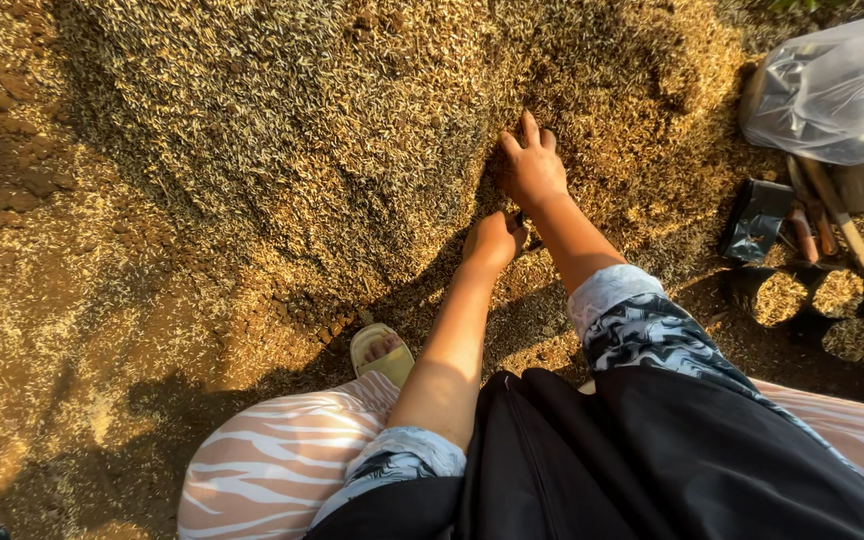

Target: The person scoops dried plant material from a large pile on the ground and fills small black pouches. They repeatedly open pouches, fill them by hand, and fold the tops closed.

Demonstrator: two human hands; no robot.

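Both hands, left hand (493,240) apparently fisted, right hand (531,165) spread, press husk heap's (302,130) edge.

The person wore rolled-up sleeves (630,318) patterned in blue, black and white, a black apron (672,460), pink-and-white striped trousers (272,450) and a pale sandal (382,352).

Warm low sunlight, long dark shadows, sharp focus, wide-angle bending at edges

Left hand (493,241), right hand (531,167), husk heap (332,140)
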